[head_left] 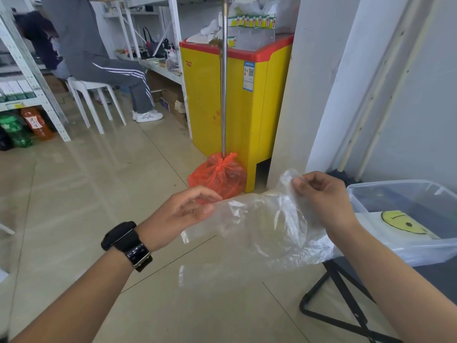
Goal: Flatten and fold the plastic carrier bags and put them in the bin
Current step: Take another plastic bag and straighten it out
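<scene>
A clear, crumpled plastic carrier bag (267, 229) hangs in the air between my two hands, above the tiled floor. My left hand (183, 209), with a black watch on the wrist, pinches the bag's left edge. My right hand (324, 196) grips its upper right corner, fingers closed on the film. To the right stands a translucent plastic bin (371, 206) on a black folding stand. A folded white bag with a yellow smiley face (403, 222) lies inside it.
A yellow chest freezer with a red rim (237, 95) stands ahead, with a metal pole (224, 95) and a tied orange bag (218, 175) in front. A person sits on a white stool (94, 100) at far left beside metal shelving (37, 90). A white wall (346, 95) rises on the right.
</scene>
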Motion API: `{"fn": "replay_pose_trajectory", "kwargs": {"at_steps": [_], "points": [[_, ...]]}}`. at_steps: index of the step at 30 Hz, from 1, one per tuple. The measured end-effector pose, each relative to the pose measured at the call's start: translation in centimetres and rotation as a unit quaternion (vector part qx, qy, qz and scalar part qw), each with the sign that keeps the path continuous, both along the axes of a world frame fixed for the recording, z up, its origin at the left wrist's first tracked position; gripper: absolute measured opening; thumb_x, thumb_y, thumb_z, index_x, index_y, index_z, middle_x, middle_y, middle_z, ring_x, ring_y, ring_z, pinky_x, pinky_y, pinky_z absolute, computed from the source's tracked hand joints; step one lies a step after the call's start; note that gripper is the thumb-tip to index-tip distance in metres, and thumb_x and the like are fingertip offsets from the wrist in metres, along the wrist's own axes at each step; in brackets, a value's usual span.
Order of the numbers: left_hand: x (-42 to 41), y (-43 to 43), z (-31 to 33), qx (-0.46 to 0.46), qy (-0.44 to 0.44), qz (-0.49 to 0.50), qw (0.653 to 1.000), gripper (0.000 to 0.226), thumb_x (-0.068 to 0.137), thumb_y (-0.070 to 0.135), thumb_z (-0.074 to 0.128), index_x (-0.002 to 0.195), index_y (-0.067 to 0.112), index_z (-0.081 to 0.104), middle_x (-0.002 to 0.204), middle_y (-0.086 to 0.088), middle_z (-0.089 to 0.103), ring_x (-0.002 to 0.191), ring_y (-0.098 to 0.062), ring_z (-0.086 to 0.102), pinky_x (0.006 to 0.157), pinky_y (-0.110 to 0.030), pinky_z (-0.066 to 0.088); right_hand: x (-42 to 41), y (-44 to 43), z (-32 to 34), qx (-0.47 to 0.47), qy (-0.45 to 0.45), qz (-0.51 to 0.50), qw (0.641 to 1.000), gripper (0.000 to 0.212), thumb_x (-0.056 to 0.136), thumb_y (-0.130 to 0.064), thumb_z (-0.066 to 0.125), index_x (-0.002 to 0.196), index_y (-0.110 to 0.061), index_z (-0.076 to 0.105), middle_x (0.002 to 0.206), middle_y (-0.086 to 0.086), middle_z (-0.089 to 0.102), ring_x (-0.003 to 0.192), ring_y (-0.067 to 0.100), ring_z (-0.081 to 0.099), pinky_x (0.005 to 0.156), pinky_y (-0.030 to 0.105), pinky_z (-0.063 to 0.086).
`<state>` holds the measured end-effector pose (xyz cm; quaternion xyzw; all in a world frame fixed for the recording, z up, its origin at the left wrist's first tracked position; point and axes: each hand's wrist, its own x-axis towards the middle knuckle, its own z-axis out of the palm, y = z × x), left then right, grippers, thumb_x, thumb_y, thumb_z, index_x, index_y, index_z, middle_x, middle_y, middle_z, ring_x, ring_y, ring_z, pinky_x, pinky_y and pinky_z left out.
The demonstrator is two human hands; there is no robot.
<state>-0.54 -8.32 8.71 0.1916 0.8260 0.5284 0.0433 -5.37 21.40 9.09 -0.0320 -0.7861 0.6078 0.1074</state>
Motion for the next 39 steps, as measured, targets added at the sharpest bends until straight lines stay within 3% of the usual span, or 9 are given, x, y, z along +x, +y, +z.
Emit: {"fn": "replay_pose_trajectory", "kwargs": {"at_steps": [3, 9, 17, 20, 23, 27, 30, 34, 39], "points": [[-0.2, -0.6, -0.4, -0.041, -0.003, 0.018, 0.999, 0.054, 0.072, 0.073, 0.062, 0.101, 0.028, 0.071, 0.114, 0.009, 0.068, 0.113, -0.007, 0.061, 0.098, -0.034, 0.044, 0.0, 0.1, 0.1, -0.018, -0.015, -0.018, 1.0, 0.02, 0.091, -0.029, 0.07, 0.073, -0.019, 0.069, 0.065, -0.007, 0.068, 0.065, 0.016, 0.06, 0.068, 0.03, 0.05], [-1.2, -5.6, -0.9, -0.213, -0.037, 0.079, 0.973, 0.068, 0.064, 0.081, 0.061, 0.063, 0.013, 0.07, 0.064, -0.016, 0.065, 0.054, -0.019, 0.046, 0.059, -0.031, 0.036, -0.6, 3.0, 1.7, -0.175, -0.03, -0.074, 0.981, 0.026, 0.092, -0.015, 0.068, 0.067, -0.019, 0.063, 0.068, -0.006, 0.066, 0.072, 0.012, 0.059, 0.069, 0.018, 0.049], [-1.5, -9.1, -0.9, -0.244, -0.093, 0.142, 0.955, 0.079, 0.043, 0.094, 0.054, 0.062, 0.02, 0.07, 0.056, 0.014, 0.061, 0.053, -0.001, 0.051, 0.058, -0.015, 0.038, -1.0, 3.7, 1.4, -0.139, 0.029, -0.035, 0.989, 0.02, 0.091, -0.019, 0.071, 0.072, -0.017, 0.067, 0.052, -0.01, 0.064, 0.047, 0.005, 0.054, 0.048, 0.017, 0.047], [-1.7, -9.0, -1.7, -0.247, -0.059, 0.217, 0.942, 0.065, 0.06, 0.083, 0.06, 0.087, 0.024, 0.065, 0.098, 0.009, 0.067, 0.091, -0.01, 0.063, 0.083, -0.031, 0.05, -0.4, 2.3, 1.5, -0.091, 0.064, -0.037, 0.993, 0.016, 0.092, -0.023, 0.069, 0.078, -0.014, 0.071, 0.055, -0.005, 0.069, 0.049, 0.008, 0.062, 0.05, 0.017, 0.052], [-1.6, -6.1, -1.1, -0.191, 0.057, 0.294, 0.935, 0.049, 0.081, 0.056, 0.065, 0.119, 0.029, 0.051, 0.13, 0.007, 0.054, 0.116, -0.011, 0.054, 0.1, -0.039, 0.045, 0.8, -0.2, 1.4, -0.035, 0.087, -0.011, 0.996, 0.011, 0.091, -0.02, 0.071, 0.085, -0.011, 0.074, 0.069, 0.007, 0.075, 0.066, 0.027, 0.074, 0.058, 0.027, 0.059], [-0.3, 1.0, 1.0, -0.1, 0.14, 0.147, 0.974, 0.055, 0.078, 0.062, 0.059, 0.125, 0.034, 0.054, 0.129, 0.017, 0.058, 0.119, 0.001, 0.053, 0.101, -0.026, 0.04, 3.3, -4.6, 1.3, 0.052, 0.114, 0.136, 0.983, 0.007, 0.09, -0.014, 0.071, 0.088, -0.009, 0.075, 0.074, 0.0, 0.077, 0.065, 0.015, 0.074, 0.067, 0.027, 0.059], [0.3, 4.5, 1.0, -0.039, 0.086, 0.048, 0.994, 0.029, 0.086, 0.037, 0.069, 0.113, 0.027, 0.067, 0.109, 0.009, 0.071, 0.1, -0.006, 0.066, 0.087, -0.029, 0.052, 4.3, -6.8, 0.9, 0.051, 0.118, 0.221, 0.967, 0.008, 0.089, -0.011, 0.071, 0.088, -0.004, 0.074, 0.076, 0.005, 0.078, 0.068, 0.017, 0.075, 0.068, 0.026, 0.06], [-0.7, 3.0, 1.5, 0.038, 0.121, 0.141, 0.982, 0.007, 0.088, 0.009, 0.069, 0.085, 0.012, 0.074, 0.077, -0.006, 0.075, 0.065, -0.021, 0.07, 0.067, -0.044, 0.058, 3.3, -6.0, 1.0, 0.109, 0.072, 0.245, 0.961, 0.01, 0.09, -0.016, 0.071, 0.09, -0.006, 0.073, 0.079, 0.001, 0.078, 0.075, 0.017, 0.075, 0.075, 0.036, 0.061], [-1.6, -1.6, 2.3, 0.086, 0.129, 0.216, 0.964, 0.021, 0.085, 0.002, 0.069, 0.079, 0.021, 0.073, 0.068, 0.009, 0.075, 0.055, -0.006, 0.066, 0.056, -0.017, 0.05, 1.0, -1.9, 1.4, 0.2, 0.018, 0.229, 0.952, 0.013, 0.092, -0.021, 0.068, 0.084, -0.018, 0.078, 0.078, -0.01, 0.077, 0.072, 0.009, 0.071, 0.073, 0.021, 0.056]]}}
